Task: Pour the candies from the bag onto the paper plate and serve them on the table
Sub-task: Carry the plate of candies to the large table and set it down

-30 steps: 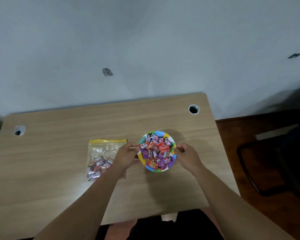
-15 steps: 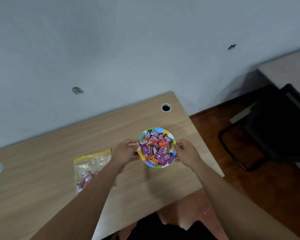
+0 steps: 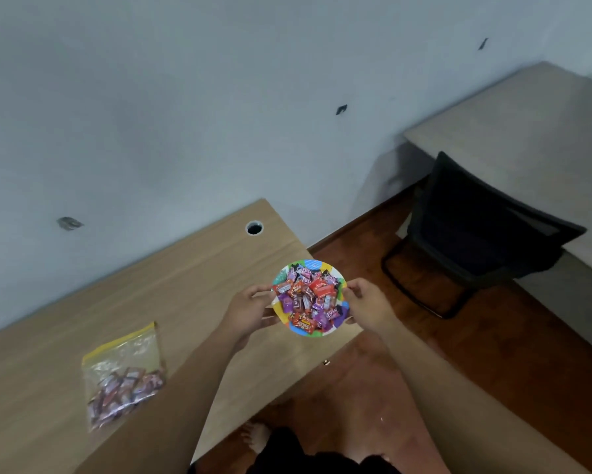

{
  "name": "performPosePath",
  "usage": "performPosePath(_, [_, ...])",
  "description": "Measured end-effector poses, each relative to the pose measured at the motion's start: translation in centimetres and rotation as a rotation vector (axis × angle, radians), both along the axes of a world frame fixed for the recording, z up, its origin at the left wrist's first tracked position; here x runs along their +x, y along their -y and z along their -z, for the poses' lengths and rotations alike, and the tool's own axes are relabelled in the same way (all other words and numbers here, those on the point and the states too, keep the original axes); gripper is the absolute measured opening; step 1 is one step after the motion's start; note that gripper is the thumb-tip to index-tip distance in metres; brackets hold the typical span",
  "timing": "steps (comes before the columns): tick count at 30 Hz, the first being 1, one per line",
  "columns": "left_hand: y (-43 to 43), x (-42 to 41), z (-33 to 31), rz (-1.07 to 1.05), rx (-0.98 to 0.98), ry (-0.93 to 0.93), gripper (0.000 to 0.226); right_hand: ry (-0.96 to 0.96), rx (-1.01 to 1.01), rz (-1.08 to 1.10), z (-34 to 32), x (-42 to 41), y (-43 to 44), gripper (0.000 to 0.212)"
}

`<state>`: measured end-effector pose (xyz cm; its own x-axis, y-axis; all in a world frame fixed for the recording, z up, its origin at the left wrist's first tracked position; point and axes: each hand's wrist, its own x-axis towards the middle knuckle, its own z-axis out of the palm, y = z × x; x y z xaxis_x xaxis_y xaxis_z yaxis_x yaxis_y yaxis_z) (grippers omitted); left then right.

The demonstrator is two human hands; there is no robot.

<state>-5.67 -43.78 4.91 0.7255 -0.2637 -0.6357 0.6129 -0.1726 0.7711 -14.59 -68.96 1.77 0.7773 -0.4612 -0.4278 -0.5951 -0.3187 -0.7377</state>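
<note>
The paper plate [image 3: 335,328], heaped with wrapped candies [image 3: 308,301], is held over the right end of the wooden table [image 3: 185,285], near its edge. The left hand [image 3: 250,307] and right hand [image 3: 366,302] each pinch an opposite rim. Pouring looks done, though the bag [image 3: 123,374] lying well to the left keeps some candies; serving remains. Compared with a second ago, the view has swung right, revealing a black chair [image 3: 476,234] and a second table [image 3: 527,131].
</note>
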Motion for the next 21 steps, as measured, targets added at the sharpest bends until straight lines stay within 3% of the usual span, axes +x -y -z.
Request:
performPosePath(14, [20.9,-12.6,-2.4,0.197,-0.001,0.025,0.014,0.031,-0.063,0.219,-3.3,-17.0,17.7,0.021])
performPosePath(21, [30.7,-16.9,-3.5,0.403,0.01,0.057,0.019,0.047,-0.048,0.403,-5.3,-25.4,24.6,0.022])
